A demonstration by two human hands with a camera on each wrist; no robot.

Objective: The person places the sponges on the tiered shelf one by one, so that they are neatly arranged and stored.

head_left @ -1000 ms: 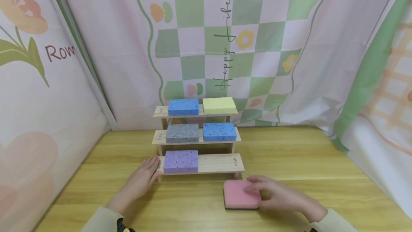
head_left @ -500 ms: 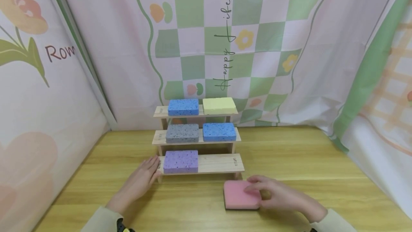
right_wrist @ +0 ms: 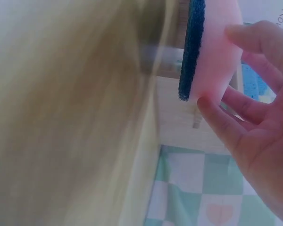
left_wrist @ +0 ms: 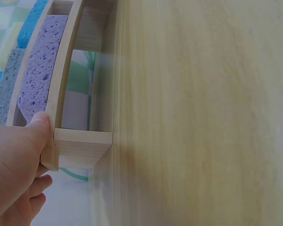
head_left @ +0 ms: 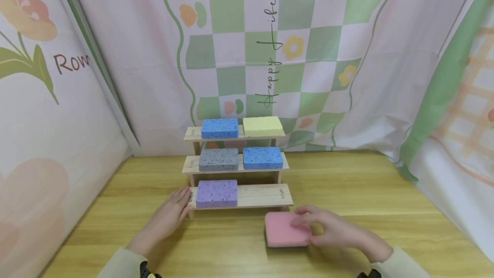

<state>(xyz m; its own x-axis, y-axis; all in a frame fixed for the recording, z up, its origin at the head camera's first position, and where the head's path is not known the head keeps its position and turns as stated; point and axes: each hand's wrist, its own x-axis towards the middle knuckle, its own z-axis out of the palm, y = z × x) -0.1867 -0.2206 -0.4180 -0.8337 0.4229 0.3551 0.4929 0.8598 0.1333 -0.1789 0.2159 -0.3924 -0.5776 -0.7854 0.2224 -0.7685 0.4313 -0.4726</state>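
Note:
My right hand [head_left: 333, 228] pinches a pink sponge [head_left: 285, 229] at its right side, in front of the stepped wooden rack [head_left: 260, 195]. A dark scouring layer [right_wrist: 192, 52] covers the sponge's underside, which hangs just above the table in the right wrist view. My left hand [head_left: 170, 213] grips the left end of the rack's lowest shelf, its thumb [left_wrist: 39, 123] at the shelf edge beside a purple sponge [head_left: 217, 193]. That purple sponge lies on the left half of the lowest shelf; bare wood shows to its right.
On the middle shelf lie a grey sponge [head_left: 218, 159] and a blue sponge [head_left: 263, 158]. Another blue sponge [head_left: 220, 128] and a yellow sponge [head_left: 263, 126] lie on the top shelf. Printed curtains [head_left: 146, 63] hang behind and beside the wooden table [head_left: 347, 179].
The pink sponge has risen slightly off the table and shifted a little left and away from me with my right hand. My left hand has stayed on the rack.

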